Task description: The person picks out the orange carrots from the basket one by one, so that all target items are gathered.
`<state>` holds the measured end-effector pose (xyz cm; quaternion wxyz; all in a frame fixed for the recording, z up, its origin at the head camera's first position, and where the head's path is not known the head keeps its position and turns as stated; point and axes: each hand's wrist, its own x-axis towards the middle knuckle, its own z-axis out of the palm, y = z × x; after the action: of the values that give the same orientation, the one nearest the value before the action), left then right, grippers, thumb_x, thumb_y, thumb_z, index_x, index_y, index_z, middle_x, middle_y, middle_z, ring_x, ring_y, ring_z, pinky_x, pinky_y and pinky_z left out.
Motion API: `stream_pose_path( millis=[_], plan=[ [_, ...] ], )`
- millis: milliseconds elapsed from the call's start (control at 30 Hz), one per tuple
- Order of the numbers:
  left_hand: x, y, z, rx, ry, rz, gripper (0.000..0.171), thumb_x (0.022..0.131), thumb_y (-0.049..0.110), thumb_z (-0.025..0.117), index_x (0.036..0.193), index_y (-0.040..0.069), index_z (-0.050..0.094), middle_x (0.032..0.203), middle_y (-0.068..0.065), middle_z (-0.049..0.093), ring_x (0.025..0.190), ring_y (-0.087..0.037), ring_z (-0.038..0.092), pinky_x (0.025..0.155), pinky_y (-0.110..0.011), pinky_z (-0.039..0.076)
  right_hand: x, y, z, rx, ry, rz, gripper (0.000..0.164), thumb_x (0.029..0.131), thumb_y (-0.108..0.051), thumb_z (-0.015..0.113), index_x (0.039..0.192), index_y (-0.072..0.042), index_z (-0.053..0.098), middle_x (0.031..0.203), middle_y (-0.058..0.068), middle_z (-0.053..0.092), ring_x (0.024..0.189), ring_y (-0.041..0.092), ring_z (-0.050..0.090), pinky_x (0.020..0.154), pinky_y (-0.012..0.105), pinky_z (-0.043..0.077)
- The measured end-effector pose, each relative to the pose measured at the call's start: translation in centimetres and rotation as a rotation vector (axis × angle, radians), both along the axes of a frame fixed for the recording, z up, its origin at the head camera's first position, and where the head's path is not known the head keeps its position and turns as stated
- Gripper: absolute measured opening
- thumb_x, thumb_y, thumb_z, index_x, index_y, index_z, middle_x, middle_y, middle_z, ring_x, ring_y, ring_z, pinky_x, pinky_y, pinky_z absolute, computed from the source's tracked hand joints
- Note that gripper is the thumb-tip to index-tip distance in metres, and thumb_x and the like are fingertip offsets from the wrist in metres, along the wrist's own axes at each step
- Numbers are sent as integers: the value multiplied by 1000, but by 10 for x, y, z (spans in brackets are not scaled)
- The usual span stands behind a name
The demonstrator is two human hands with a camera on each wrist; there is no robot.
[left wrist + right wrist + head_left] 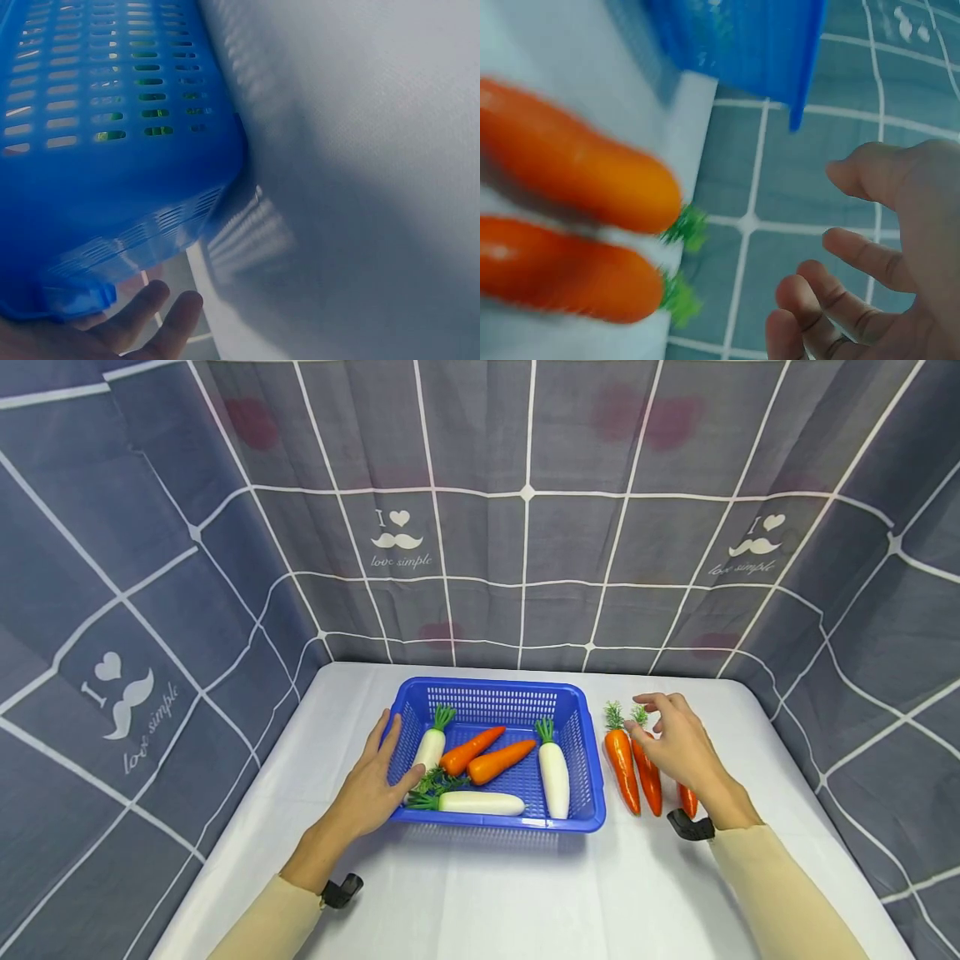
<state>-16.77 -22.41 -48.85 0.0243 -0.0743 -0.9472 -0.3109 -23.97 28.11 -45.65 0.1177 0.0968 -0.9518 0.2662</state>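
Observation:
A blue plastic basket [495, 683] on the table holds two orange carrots [501, 762] and three white radishes [555, 781] with green tops. At its left end, my left hand [367, 789] rests against the rim, fingers spread and thumb reaching over the front left corner; in the left wrist view its fingers [178, 322] extend past the basket's wall. To the right of the basket, my right hand [686, 747] hovers over loose carrots [621, 768] beside their leafy tops. Its fingers are loosely bent with nothing between them, and part of another carrot [687, 800] shows below the wrist.
A white cloth [510, 893] covers the table. Grey checked curtains [480, 535] with white lines close off the back and both sides. Black straps with small mounts [342, 891] circle both wrists.

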Motion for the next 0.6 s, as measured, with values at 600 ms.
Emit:
stream_pose_path(
  millis=[600],
  plan=[
    [1, 1, 2, -5, -12, 4, 101, 116, 49, 68, 188, 10, 11, 199, -13, -4, 177, -55, 31, 137, -76, 38, -8, -74, 24, 73, -70, 227, 57, 109, -34, 84, 159, -9, 69, 148, 23, 67, 123, 41, 75, 101, 62, 69]
  ],
)
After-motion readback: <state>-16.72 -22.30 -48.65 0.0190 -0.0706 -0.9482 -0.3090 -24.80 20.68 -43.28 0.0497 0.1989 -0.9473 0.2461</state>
